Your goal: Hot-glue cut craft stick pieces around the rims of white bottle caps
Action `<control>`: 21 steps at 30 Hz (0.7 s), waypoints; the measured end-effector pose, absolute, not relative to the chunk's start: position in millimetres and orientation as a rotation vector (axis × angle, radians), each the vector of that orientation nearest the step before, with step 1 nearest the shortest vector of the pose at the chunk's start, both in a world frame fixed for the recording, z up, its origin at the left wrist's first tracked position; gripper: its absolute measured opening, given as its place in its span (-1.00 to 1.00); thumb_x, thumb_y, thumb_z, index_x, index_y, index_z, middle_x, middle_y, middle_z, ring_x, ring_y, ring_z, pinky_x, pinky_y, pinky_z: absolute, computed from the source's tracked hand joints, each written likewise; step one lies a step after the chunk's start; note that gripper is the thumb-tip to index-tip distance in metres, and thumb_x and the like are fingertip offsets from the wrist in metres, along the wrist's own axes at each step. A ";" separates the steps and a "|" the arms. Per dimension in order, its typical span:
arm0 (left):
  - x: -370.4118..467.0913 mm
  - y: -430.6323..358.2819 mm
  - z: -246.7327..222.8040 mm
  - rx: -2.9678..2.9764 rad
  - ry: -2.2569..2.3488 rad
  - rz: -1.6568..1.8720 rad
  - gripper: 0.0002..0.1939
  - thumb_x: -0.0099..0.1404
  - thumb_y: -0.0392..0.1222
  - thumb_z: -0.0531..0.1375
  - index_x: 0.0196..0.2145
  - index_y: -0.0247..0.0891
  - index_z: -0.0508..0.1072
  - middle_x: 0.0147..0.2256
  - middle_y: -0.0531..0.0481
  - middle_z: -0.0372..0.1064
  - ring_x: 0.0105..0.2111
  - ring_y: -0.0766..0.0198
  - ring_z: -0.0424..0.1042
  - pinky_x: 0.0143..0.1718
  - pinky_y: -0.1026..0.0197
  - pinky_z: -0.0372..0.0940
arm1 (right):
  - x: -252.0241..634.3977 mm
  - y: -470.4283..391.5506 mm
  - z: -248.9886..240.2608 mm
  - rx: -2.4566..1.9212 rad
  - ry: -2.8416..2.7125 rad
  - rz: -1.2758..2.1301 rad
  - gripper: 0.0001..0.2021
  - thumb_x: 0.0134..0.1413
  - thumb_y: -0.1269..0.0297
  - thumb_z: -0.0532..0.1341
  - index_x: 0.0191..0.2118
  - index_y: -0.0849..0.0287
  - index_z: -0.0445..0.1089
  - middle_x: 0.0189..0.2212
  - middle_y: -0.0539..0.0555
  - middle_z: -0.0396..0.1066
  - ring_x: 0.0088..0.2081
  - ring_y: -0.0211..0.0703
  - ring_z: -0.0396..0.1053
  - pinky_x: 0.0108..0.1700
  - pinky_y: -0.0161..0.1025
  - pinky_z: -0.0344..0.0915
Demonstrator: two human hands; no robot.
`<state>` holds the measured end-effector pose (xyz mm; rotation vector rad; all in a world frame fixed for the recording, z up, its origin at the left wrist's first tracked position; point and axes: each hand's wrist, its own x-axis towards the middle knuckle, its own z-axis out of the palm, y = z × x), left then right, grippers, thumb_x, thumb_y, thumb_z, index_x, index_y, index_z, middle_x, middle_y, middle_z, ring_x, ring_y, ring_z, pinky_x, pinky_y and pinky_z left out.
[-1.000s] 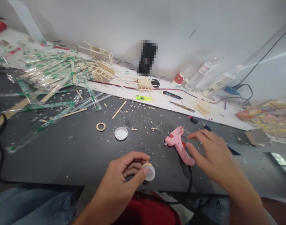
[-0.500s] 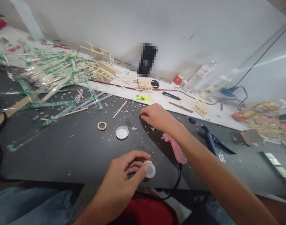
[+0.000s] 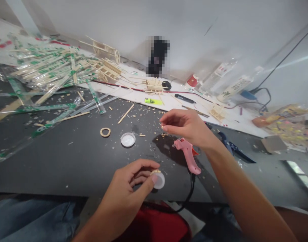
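Near the table's front edge, my left hand (image 3: 133,185) pinches a round white cap (image 3: 159,181) with small wood pieces (image 3: 156,171) set along its rim. Above the table, my right hand (image 3: 180,124) is closed at the fingertips on a tiny wood piece (image 3: 162,126). Under it lie several small wood bits (image 3: 164,135). A pink glue gun (image 3: 188,154) rests just below my right wrist, its black cord running to the front edge. Left of the hands are a ring of wood pieces (image 3: 105,132) and a second white cap (image 3: 128,139).
Wrapped chopsticks (image 3: 48,72) are heaped at the back left, beside small wooden cart models (image 3: 107,70). A yellow highlighter (image 3: 153,101), a dark pen-like tool (image 3: 185,98) and bottles (image 3: 234,88) stand or lie along the back. Dark blue pliers (image 3: 234,151) lie at the right.
My right hand has lifted off the table and moved right and nearer, with a tiny wood piece now between its fingertips. My left hand still holds the cap. The view has shifted slightly.
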<state>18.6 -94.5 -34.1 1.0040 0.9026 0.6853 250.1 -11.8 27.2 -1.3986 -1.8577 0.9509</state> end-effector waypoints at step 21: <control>9.8 -95.0 -35.9 1.093 0.902 0.698 -0.94 0.36 -0.07 0.39 -0.21 0.02 0.68 -0.33 0.18 0.71 -0.36 0.35 0.68 -0.33 0.52 0.48 | 203.8 -137.2 -16.9 -1.338 -0.643 1.438 -0.70 -0.35 0.51 0.64 -0.47 0.01 0.66 -0.46 -0.05 0.67 -0.44 -0.29 0.60 -0.38 -0.50 0.48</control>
